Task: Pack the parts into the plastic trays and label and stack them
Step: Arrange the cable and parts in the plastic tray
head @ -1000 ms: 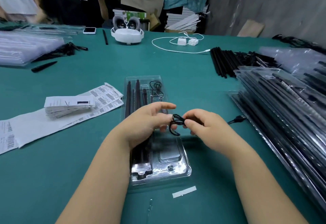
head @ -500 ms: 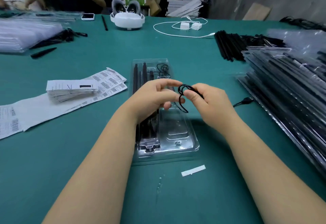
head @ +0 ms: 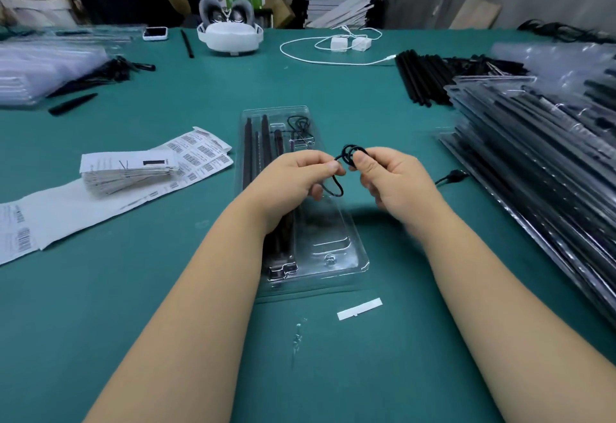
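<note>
Both hands, left [head: 293,180] and right [head: 388,177], pinch a thin coiled black cable [head: 346,159] between fingertips, just above the clear plastic tray [head: 340,242].

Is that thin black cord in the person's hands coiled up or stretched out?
Coiled. The black cord forms small loops pinched between left hand and right hand, above the plastic tray.

- One head-worn, wide-angle view looks forward and down, close over both forearms.
- It faces across the green surface [head: 140,306] toward its far edge.
</note>
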The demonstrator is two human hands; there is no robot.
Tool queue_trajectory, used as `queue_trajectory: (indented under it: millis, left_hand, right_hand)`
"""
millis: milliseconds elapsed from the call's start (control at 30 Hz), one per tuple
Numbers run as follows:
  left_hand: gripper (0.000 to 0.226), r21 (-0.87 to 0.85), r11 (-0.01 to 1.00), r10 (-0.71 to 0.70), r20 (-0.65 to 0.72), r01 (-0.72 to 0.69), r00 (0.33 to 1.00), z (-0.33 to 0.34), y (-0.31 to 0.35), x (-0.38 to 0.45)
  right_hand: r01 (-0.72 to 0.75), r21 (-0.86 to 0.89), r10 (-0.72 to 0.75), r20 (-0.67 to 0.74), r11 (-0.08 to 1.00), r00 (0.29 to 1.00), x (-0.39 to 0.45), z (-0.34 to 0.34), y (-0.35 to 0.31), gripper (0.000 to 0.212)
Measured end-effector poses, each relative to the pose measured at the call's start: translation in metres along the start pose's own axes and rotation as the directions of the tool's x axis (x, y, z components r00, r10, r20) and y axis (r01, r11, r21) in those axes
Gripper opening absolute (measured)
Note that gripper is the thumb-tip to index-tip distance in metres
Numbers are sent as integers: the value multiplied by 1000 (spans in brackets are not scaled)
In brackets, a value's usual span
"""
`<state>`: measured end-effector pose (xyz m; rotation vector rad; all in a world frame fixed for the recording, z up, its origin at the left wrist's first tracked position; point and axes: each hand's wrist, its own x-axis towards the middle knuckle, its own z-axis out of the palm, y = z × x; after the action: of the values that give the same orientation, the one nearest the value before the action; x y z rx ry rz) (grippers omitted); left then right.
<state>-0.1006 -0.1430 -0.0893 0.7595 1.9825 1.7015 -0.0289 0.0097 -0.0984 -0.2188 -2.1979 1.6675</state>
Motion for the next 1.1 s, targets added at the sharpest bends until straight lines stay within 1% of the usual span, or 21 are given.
queue_trajectory:
  millis: [67, 133, 167, 233, 267, 367, 400, 500, 533, 633, 700, 767, 867, 933, 967, 1033, 1100]
  left_hand:
    - [27, -45, 999, -13, -2, 13, 1000, -2, -1, 3]
    - [26, -79, 996, -32, -42, 28, 999, -1, -3, 6]
    - [24, -96, 995, -35, -78, 28, 996, -1, -4, 8]
    - [18, -140, 990, -28, -149, 7, 988, -1, -7, 10]
    - [17, -160, 987, -22, -161, -4, 987, -3, -7, 11]
    - [11, -200, 980, 3, -96, -22, 995, -8, -10, 10]
    - [10, -209, 978, 2, -79, -19, 997, -10, -10, 10]
    - [30, -210, 978, -22, -74, 6, 997, -11, -12, 12]
    - [32, -192, 981, -17, -73, 2, 997, -10, -13, 12]
    - [15, -127, 991, 29, -64, -37, 998, -8, -11, 11]
    - [14, -134, 990, 35, -70, -44, 997, -7, -10, 11]
    - [18, -193, 981, 5, -92, -23, 996, -7, -10, 11]
    - [18, -374, 926, -93, -109, 46, 990, -11, -8, 13]
    - [18, -499, 864, -139, -104, 69, 985, -15, -7, 15]
    - [18, -535, 842, -150, -107, 70, 983, -15, -7, 16]
    - [17, -532, 845, -154, -136, 59, 979, -14, -7, 16]
    - [18, -455, 890, -131, -179, 37, 975, -12, -7, 17]
  right_hand:
    - [-14, -55, 16, 23, 998, 1000, 1, 5, 4, 25]
    - [-19, -134, 26, 46, 991, 999, 3, 9, 6, 27]
    - [-3, -188, 15, 61, 982, 998, 4, 10, 6, 27]
    - [84, -303, -55, 105, 949, 993, 3, 10, 4, 24]
    - [127, -351, -88, 125, 928, 988, 2, 11, 4, 23]
    - [184, -448, -133, 142, 875, 981, 4, 12, 5, 22]
    - [196, -455, -144, 147, 868, 979, 5, 12, 5, 20]
    - [207, -438, -148, 166, 875, 975, 7, 9, 6, 20]
    - [208, -435, -143, 179, 876, 973, 7, 8, 6, 20]
    - [218, -433, -158, 171, 875, 972, 5, 11, 5, 18]
    - [200, -433, -161, 126, 879, 979, 6, 13, 5, 15]
    - [126, -422, -100, 82, 898, 992, 7, 10, 4, 13]
    - [-27, -339, 49, 57, 940, 997, 6, -9, 3, 16]
    - [-67, -333, 82, 33, 941, 996, 5, -25, 1, 17]
    - [-78, -335, 90, 18, 939, 996, 4, -31, 0, 19]
    - [-81, -320, 83, -7, 944, 996, 4, -37, 0, 20]
    - [-69, -303, 67, -18, 950, 998, 5, -34, -1, 20]
